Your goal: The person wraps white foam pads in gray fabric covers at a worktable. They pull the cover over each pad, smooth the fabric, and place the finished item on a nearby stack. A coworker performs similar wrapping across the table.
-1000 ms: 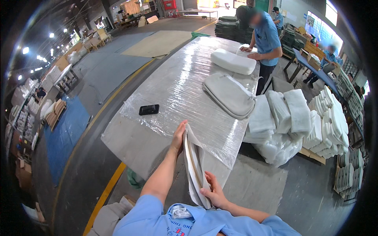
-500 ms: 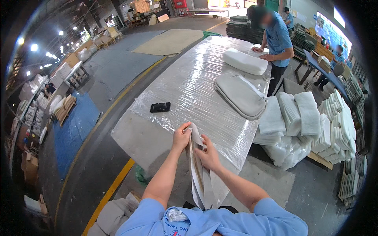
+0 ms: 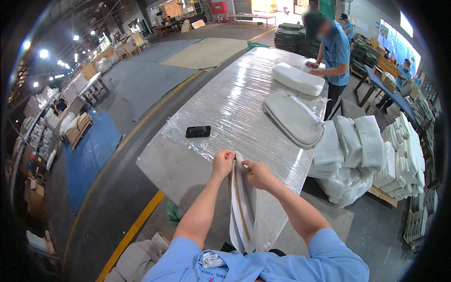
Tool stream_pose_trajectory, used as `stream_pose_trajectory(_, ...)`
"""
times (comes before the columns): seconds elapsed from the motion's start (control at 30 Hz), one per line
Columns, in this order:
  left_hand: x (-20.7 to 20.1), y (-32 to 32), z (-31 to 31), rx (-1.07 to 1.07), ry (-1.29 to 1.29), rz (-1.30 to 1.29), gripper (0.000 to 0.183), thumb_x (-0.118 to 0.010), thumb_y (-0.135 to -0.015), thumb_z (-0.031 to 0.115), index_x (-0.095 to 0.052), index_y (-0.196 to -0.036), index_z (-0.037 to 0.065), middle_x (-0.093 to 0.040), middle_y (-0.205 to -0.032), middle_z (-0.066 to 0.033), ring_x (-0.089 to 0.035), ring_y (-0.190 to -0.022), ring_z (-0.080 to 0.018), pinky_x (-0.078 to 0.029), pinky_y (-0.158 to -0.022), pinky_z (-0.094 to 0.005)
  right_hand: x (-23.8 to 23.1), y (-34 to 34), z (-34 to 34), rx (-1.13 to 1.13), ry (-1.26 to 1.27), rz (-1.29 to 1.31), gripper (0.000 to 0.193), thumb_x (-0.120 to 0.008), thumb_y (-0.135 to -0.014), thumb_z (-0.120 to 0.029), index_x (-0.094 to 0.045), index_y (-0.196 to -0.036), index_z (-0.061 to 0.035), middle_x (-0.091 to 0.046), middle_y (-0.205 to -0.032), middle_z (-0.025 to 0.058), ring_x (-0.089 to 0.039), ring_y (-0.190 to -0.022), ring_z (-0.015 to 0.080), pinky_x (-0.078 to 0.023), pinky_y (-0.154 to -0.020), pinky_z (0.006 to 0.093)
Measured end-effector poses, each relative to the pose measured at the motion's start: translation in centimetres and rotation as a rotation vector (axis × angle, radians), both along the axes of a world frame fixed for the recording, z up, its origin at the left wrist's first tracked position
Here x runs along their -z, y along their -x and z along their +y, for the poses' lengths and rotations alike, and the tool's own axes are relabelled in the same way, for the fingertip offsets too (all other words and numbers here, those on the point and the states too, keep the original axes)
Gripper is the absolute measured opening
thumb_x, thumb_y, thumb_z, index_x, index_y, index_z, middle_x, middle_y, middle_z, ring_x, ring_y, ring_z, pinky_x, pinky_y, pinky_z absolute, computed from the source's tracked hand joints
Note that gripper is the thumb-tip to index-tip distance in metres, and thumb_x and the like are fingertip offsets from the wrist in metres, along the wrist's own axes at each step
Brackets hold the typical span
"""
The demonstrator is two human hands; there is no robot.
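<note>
Between my hands hangs a long grey fabric cover (image 3: 243,209), with white edges and a tan strip along its length that looks like a zipper. Its lower end reaches down to my lap at the near table edge. My left hand (image 3: 223,164) pinches the cover's upper end from the left. My right hand (image 3: 259,175) grips the opposite edge close to the top, thumb and forefinger at the cloth and the other fingers curled. Farther right on the table lie stacked grey covers (image 3: 292,123), and behind them a white foam pad (image 3: 299,79).
The table (image 3: 164,157) is partly wrapped in shiny plastic film, with a black phone (image 3: 198,131) on it. A co-worker (image 3: 336,51) stands at its far right, hands on white material. Stacks of white padding (image 3: 371,141) stand right of the table. Grey cloth (image 3: 134,261) lies low left.
My right hand has moved up to the cover's top end and now pinches its edge there. My left hand keeps its hold. The whole view has shifted slightly.
</note>
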State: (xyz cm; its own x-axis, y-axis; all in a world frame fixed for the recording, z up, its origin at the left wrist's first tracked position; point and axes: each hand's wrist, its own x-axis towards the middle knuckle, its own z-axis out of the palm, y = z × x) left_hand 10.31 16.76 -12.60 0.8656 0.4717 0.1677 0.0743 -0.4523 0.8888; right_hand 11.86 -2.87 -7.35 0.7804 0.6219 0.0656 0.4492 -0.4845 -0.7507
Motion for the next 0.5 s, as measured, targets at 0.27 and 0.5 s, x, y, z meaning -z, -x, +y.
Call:
stream_pose_trajectory(0.27, -0.6, 0.2, -1.6, 0.148, 0.043, -0.065, 0.014, -0.073, -0.093, 0.01, -0.073, -0.105, 0.002, -0.073, -0.101, -0.0138, -0.074, -0.089, -0.0258, -0.058, -0.08, -0.0367, -0.3, -1.4, 0.7, 0.152, 0.127, -0.078, 0.026, -0.059, -0.091, -0.013, -0.075, -0.109, -0.0049, -0.076, -0.098, 0.0216, -0.072, -0.093, 0.0439, -0.056, -0.082, 0.05)
stream_pose_trajectory(0.5, -0.2, 0.7, -4.0, 0.016, -0.081, -0.184, 0.006, -0.068, -0.095, 0.007, -0.067, -0.099, 0.003, -0.071, -0.11, -0.0142, -0.07, -0.098, -0.0317, -0.056, -0.083, -0.0399, 0.8, -0.9, 0.8, -0.001, 0.158, -0.389, 0.012, -0.059, -0.089, -0.012, -0.068, -0.093, -0.0058, -0.073, -0.091, 0.0169, -0.072, -0.085, 0.0411, -0.057, -0.075, 0.0519)
